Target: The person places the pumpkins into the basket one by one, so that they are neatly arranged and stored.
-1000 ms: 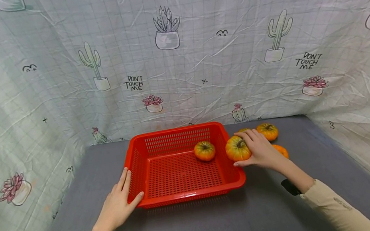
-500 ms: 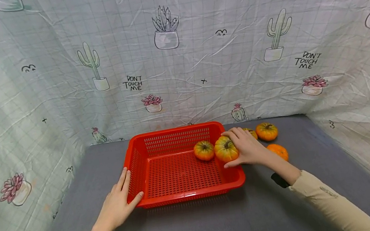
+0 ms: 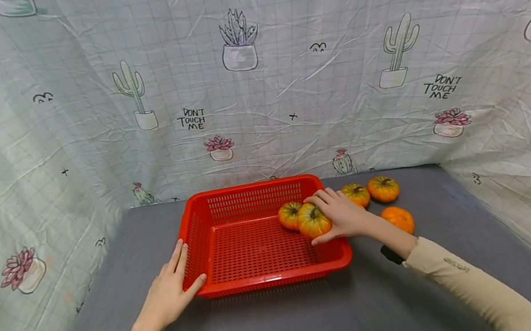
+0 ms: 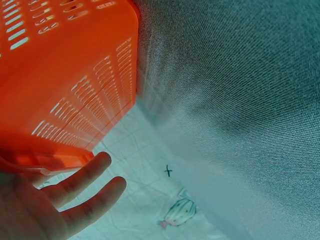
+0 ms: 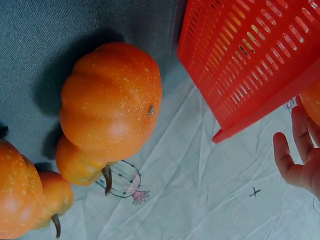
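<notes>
In the head view, five round, ribbed, orange-yellow pumpkins (image 3: 383, 189) are showing — two inside, three outside one rectangular red plastic basket (image 3: 273, 278) — and two bare hands (image 3: 166, 297) are also showing.

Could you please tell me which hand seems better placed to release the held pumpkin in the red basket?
Probably the right hand: it grips the held pumpkin within or just above the right end of the red basket. The left hand touches the basket's opposite end and holds no pumpkin.
</notes>
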Demonstrator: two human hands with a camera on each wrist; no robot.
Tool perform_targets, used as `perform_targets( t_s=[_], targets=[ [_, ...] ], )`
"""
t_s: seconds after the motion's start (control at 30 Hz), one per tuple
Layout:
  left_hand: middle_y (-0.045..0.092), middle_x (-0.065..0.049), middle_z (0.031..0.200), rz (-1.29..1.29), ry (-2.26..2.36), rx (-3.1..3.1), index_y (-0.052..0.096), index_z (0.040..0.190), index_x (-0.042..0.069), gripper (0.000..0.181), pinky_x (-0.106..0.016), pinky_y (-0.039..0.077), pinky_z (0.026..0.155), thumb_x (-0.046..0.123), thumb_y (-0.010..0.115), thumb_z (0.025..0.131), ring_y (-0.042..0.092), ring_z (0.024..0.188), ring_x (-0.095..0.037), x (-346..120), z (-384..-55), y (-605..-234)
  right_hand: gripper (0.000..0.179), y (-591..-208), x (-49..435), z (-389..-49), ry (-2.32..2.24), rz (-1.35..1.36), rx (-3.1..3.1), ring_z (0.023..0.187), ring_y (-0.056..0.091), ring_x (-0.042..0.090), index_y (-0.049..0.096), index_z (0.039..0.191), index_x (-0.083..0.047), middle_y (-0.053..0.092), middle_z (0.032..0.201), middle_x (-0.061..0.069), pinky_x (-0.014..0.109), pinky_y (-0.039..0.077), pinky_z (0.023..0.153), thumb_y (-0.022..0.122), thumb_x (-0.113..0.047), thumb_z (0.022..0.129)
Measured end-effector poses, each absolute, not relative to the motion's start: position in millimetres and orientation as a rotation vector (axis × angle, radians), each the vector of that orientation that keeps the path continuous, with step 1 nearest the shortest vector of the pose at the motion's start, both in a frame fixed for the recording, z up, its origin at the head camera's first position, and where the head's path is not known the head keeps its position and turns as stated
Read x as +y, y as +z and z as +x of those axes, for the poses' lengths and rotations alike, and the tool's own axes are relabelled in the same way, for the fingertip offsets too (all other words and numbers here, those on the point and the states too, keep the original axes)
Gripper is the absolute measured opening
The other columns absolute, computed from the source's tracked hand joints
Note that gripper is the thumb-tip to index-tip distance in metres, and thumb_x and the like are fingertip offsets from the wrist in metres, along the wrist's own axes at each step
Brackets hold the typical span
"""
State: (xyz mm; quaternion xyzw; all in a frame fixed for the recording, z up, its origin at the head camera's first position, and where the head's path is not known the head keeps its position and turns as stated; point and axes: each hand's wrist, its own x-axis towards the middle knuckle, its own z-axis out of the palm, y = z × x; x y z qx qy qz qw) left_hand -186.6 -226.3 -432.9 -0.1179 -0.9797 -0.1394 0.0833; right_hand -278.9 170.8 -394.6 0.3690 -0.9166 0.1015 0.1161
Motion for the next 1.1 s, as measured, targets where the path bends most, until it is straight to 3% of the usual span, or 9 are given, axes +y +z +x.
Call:
perform_targets(
  t_s=[0.27,0.47,0.73,1.1],
  targets=[
    [0.015,-0.013,0.150,-0.356,-0.420,-2.921,0.020,0.142,0.003,0.081,-0.058,0.039,0.085,0.055,0.045,0.085,0.044,0.113,-0.045,-227,-187,-433,0.094,-396,166,-284,0.229,1.165,-2.702,0.094,0.037,0.017,0.045,0.126,-0.014,0.044,0.105,0.003,0.032,0.032,0.073,0.049,-0.080,0.060],
    [0.016,-0.013,0.149,-0.358,-0.416,-2.917,0.020,0.142,0.004,0.081,-0.058,0.039,0.085,0.054,0.045,0.085,0.045,0.112,-0.045,-228,-188,-433,0.088,-398,160,-288,0.131,1.211,-2.721,0.090,0.035,0.018,0.044,0.129,-0.015,0.043,0.103,0.004,0.031,0.025,0.069,0.063,-0.068,0.062],
    [0.015,-0.013,0.150,-0.349,-0.410,-2.926,0.020,0.142,0.004,0.081,-0.058,0.039,0.085,0.055,0.044,0.085,0.044,0.113,-0.044,-228,-187,-435,0.081,-401,152,-289,0.091,1.258,-2.782,0.099,0.036,0.022,0.043,0.130,-0.018,0.047,0.117,0.006,0.039,0.032,0.075,0.072,-0.052,0.062],
    [0.015,-0.013,0.150,-0.342,-0.413,-2.931,0.020,0.142,0.004,0.081,-0.059,0.038,0.086,0.056,0.044,0.085,0.043,0.113,-0.047,-228,-187,-434,0.077,-403,149,-288,0.018,1.254,-2.816,0.101,0.035,0.022,0.049,0.122,-0.021,0.049,0.117,0.008,0.042,0.030,0.076,0.076,-0.051,0.057]
  ],
)
